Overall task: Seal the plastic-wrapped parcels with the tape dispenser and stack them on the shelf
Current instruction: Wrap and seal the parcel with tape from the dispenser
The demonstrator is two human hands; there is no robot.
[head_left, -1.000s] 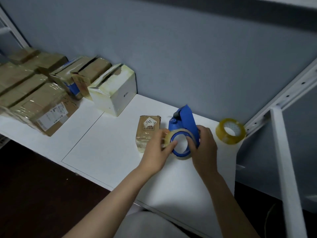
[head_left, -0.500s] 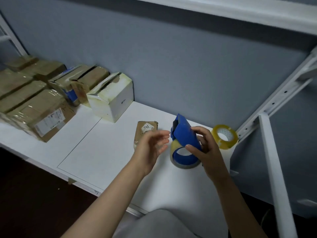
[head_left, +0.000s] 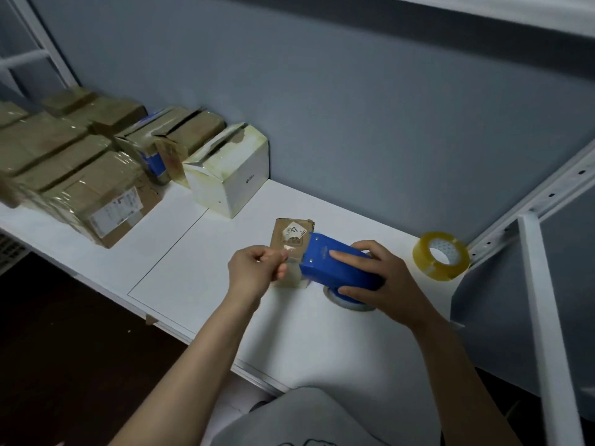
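Brown cardboard parcels (head_left: 74, 175), sheathed in clear plastic film, lie packed together at the far left of a white shelf (head_left: 180, 252); the nearest one bears a printed label. Just right of them stand two open-flapped cartons (head_left: 183, 133) and, close beside those, a stained white box (head_left: 231, 178) set back near the grey wall (head_left: 354, 123). Near the middle of the shelf lies a small brown parcel (head_left: 289, 235) with a white sticker on top. A person's left hand (head_left: 254, 272) is at the parcel's near end, thumb and forefinger pinching a clear strip of tape (head_left: 292, 256) — the other fingers curled toward the palm. The strip runs to the mouth of a blue tape dispenser (head_left: 338, 265), which is held low over the shelf just beside the parcel. The right hand (head_left: 389, 281) grips the dispenser's body, with the forefinger laid straight along its top face and the other digits wrapped round it; the edge of the loaded roll shows beneath the hand. Further right, a spare roll of yellowish tape (head_left: 441, 257) sits at the shelf's back corner — near a white metal upright (head_left: 544, 317) of the rack.
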